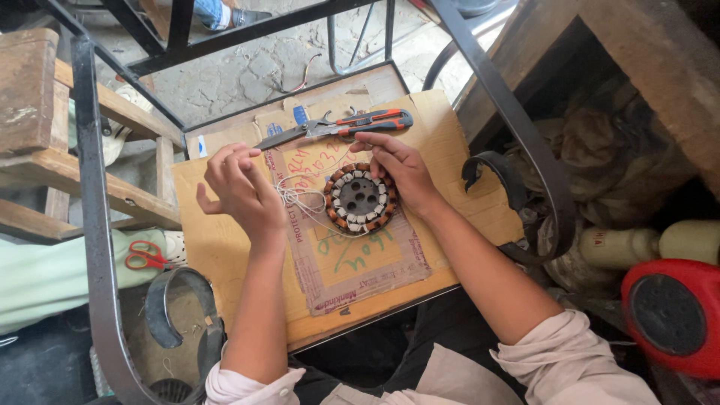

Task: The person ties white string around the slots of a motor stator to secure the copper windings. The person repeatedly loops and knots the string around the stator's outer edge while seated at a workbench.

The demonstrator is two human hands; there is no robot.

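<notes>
**A:** What do I have in front of me?

**B:** I see a round motor stator (360, 198) lying flat on a sheet of cardboard (225, 255) that covers a small table (375, 319), close to the middle and slightly toward the far edge. Copper-coloured coils ring a dark core with small holes. My right hand (401, 166) rests on the stator's far right rim, fingers curled loosely together, touching rather than clamped. My left hand (241, 189) hovers just left of it, fingers closed around a thin pale wire (304, 201) that trails in loops to the stator.

**A:** Which way does it point?

**B:** Being a disc, it has no long side across the table; its axis runs straight up toward the camera, flat face upward.

**A:** What could go wrong?

**B:** In my judgement, the loose loops could tangle or snag on a coil if my left hand pulls sharply, and the thin wire might kink or snap. The stator could also slide, since my right hand only steadies one edge. Pliers (337, 126) with red and black handles lie near the far edge, just beyond my right fingers, where the wire might catch.
</notes>
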